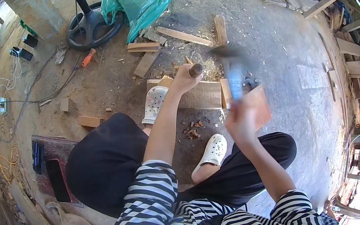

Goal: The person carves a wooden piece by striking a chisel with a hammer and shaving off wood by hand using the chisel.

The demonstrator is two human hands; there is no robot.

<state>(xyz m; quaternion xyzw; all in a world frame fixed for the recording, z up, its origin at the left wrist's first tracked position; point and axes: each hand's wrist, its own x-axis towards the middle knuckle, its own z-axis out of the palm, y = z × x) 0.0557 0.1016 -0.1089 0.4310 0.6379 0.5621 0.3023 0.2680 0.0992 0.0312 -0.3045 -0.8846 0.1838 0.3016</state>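
My left hand (183, 82) is closed around a chisel, and its round wooden handle end (195, 70) points up out of the fist. The blade is hidden. Below it a wooden board (203, 96) lies on the ground, one end near my left shoe (155, 103). My right hand (242, 123) grips a hammer (235, 78) by its blue handle. The hammer's head is raised to the right of the chisel, apart from it and smeared by motion. A flat reddish-brown piece (258, 106) lies just beyond my right hand.
Wood offcuts (146, 64) and shavings litter the ground ahead. Further off are a green plastic bag (139, 1), a black wheel-shaped base (95, 27) and an orange-handled tool (88, 57). Two phones (57, 180) rest at left; cables (15, 76) run along the floor. Timber (356, 62) lines the right side.
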